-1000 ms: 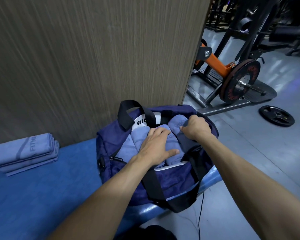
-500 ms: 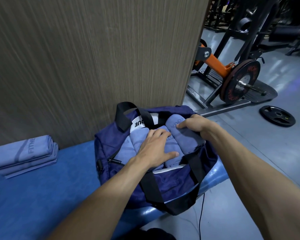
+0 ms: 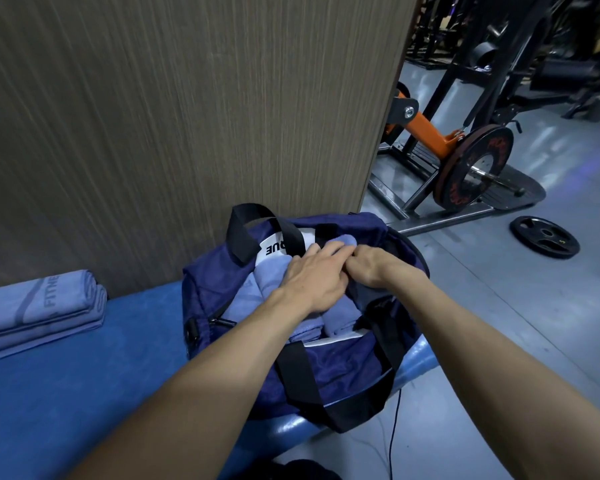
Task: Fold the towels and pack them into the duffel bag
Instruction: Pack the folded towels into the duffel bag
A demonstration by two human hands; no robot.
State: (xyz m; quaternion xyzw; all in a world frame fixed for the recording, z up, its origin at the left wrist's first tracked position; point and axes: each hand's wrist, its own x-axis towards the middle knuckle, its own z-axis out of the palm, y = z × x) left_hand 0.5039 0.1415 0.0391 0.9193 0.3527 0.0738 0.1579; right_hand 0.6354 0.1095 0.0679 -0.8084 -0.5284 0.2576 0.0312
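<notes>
Packing towels into the duffel bag (image 3: 329, 368)

We press our left hand (image 3: 312, 282) flat on the rolled towels (image 3: 338, 315) inside; our right hand (image 3: 371, 266) curls over one at 3 o'clock. Folded towels (image 3: 39, 306) lie at 9 o'clock.

I see a navy duffel bag (image 3: 329, 372) with black straps (image 3: 293, 367) and a white panel (image 3: 278, 247) printed in black letters. Inside the bag lie pale blue towels (image 3: 267, 282). Left of the bag, a stack of folded towels (image 3: 39, 306) is the same pale blue, with darker stripes and lettering. Under the bag the bench pad (image 3: 66, 393) is bright blue. Behind the bag stands a grey-brown panel (image 3: 187, 109) with a fine vertical grain. Right of the bag, an orange machine arm (image 3: 426, 131) carries a black weight plate (image 3: 473, 168) with reddish markings.
</notes>
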